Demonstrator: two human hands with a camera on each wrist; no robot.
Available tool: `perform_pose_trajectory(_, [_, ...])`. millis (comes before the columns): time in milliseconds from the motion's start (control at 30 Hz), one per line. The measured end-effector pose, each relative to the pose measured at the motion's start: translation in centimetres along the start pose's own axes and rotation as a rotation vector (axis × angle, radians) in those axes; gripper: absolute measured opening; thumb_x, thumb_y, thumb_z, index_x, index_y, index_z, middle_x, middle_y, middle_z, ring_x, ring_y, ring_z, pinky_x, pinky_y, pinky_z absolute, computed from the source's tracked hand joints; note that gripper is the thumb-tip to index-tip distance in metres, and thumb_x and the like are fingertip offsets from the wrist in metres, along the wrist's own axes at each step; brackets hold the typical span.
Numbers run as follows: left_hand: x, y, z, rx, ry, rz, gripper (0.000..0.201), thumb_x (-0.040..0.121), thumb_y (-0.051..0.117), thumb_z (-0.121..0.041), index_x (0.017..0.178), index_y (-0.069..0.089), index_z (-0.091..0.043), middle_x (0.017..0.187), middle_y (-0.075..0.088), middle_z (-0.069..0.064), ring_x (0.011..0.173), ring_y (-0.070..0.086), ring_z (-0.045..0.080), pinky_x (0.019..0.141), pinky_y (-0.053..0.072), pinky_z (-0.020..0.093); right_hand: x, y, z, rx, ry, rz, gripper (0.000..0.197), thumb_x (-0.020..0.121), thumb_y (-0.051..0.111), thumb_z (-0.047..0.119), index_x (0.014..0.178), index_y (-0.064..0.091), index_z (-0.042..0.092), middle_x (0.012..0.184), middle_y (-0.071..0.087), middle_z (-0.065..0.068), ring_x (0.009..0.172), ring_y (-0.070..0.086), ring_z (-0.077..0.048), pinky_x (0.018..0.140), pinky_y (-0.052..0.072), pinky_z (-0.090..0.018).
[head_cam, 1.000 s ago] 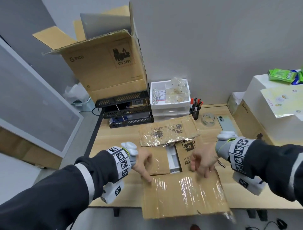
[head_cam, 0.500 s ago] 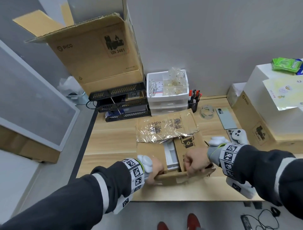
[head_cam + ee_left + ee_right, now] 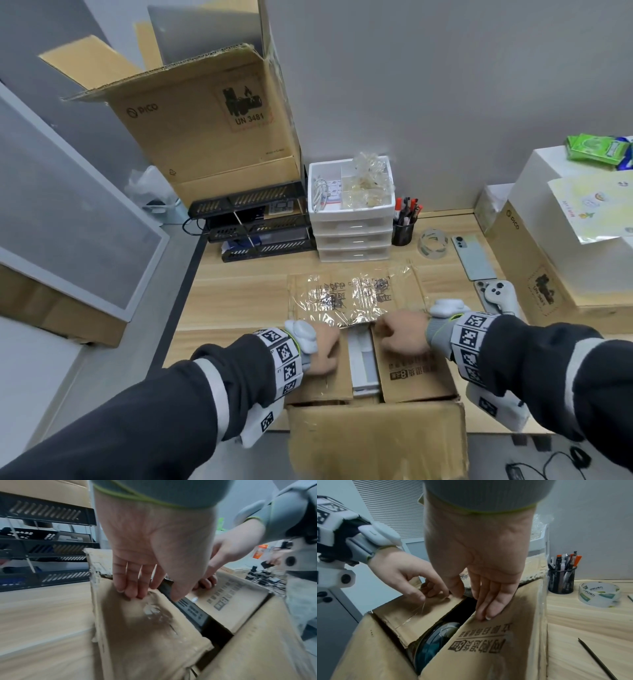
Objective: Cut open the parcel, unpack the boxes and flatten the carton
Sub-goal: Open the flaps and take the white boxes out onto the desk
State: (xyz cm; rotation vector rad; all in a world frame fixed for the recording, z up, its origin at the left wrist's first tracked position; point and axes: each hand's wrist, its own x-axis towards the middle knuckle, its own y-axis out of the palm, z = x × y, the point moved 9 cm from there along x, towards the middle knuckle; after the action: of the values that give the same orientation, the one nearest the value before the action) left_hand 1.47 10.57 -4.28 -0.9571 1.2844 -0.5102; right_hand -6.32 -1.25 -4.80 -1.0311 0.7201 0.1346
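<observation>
desk (image 3: 239, 294): carrying the carton at its near edge | carton (image 3: 376, 442): sitting with outer flaps open, directly under both hands | left hand (image 3: 322, 349): fingers nearly straight, pressing on the left inner flap (image 3: 145, 622) | right hand (image 3: 400, 337): fingers extended, tips touching the printed right inner flap (image 3: 488, 642) | white box (image 3: 363, 363): showing in the gap between the flaps.

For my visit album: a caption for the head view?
Both hands, left hand and right hand, on the carton's inner flaps.

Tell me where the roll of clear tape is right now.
In the head view the roll of clear tape lies on the wooden desk toward the back right, between the black pen cup and the phone.
</observation>
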Motion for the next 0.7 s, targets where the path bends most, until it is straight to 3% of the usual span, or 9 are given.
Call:
perform_pose_trajectory(133, [0.7,-1.6,1.1,0.039,-0.029,-0.107,0.031,0.096,0.050,-0.027,0.123,0.059,-0.014,0.111,0.067,0.009,0.099,0.065,0.029,0.078,0.049,0.034,-0.5,-1.2,0.3,-0.051,-0.031,-0.097,0.047,0.093,0.053,0.027,0.139,0.053,0.023,0.137,0.059,0.000,0.122,0.058,-0.021,0.100,0.044,-0.028])
perform_pose_trajectory(233, [0.5,-2.7,0.8,0.093,-0.012,-0.180,0.030,0.092,0.047,-0.026,0.117,0.057,-0.014,0.101,0.069,0.008,0.088,0.066,0.030,0.066,0.046,0.031,-1.2,-1.9,0.5,-0.065,-0.050,-0.184,0.046,0.092,0.052,0.027,0.138,0.055,0.022,0.132,0.063,-0.001,0.118,0.061,-0.021,0.097,0.049,-0.030])
perform_pose_trajectory(300, [0.1,-4.1,0.5,0.116,-0.004,-0.254,0.022,0.092,0.046,-0.028,0.107,0.054,-0.015,0.096,0.067,0.007,0.083,0.063,0.029,0.062,0.041,0.030,-1.7,-3.3,0.7,-0.082,-0.075,-0.310,0.043,0.089,0.050,0.029,0.130,0.060,0.024,0.123,0.068,-0.001,0.109,0.065,-0.021,0.090,0.054,-0.032])
perform_pose_trajectory(400, [-0.5,-6.8,0.9,0.146,-0.009,-0.394,0.028,0.092,0.042,-0.033,0.110,0.055,-0.017,0.091,0.067,0.004,0.077,0.061,0.028,0.062,0.045,0.032,-2.7,-6.0,1.1,-0.090,-0.112,-0.519,0.038,0.087,0.048,0.029,0.122,0.062,0.025,0.112,0.071,0.001,0.098,0.066,-0.019,0.077,0.054,-0.028])
perform_pose_trajectory(467, [-0.8,-8.4,1.3,0.189,-0.004,-0.484,0.027,0.091,0.042,-0.035,0.106,0.055,-0.016,0.098,0.064,0.005,0.087,0.060,0.029,0.071,0.049,0.036,-3.1,-8.1,1.5,-0.046,-0.146,-0.611,0.044,0.088,0.050,0.026,0.130,0.058,0.022,0.123,0.067,0.000,0.110,0.063,-0.019,0.087,0.050,-0.029])
perform_pose_trajectory(533, [-0.9,-9.3,2.0,0.199,-0.022,-0.526,0.025,0.089,0.045,-0.034,0.102,0.054,-0.015,0.103,0.058,0.007,0.095,0.054,0.029,0.077,0.044,0.038,-2.8,-10.1,1.3,0.027,-0.152,-0.659,0.052,0.088,0.052,0.023,0.140,0.052,0.017,0.136,0.059,-0.002,0.123,0.056,-0.020,0.097,0.046,-0.031])
perform_pose_trajectory(700, [0.6,-8.9,5.6,0.036,-0.178,-0.505,0.036,0.082,0.053,-0.033,0.113,0.051,-0.015,0.121,0.047,0.007,0.106,0.049,0.029,0.081,0.046,0.039,0.0,-13.1,-0.1,0.079,-0.088,-0.634,0.072,0.086,0.056,0.019,0.153,0.032,0.012,0.156,0.035,-0.007,0.141,0.038,-0.024,0.113,0.037,-0.037])
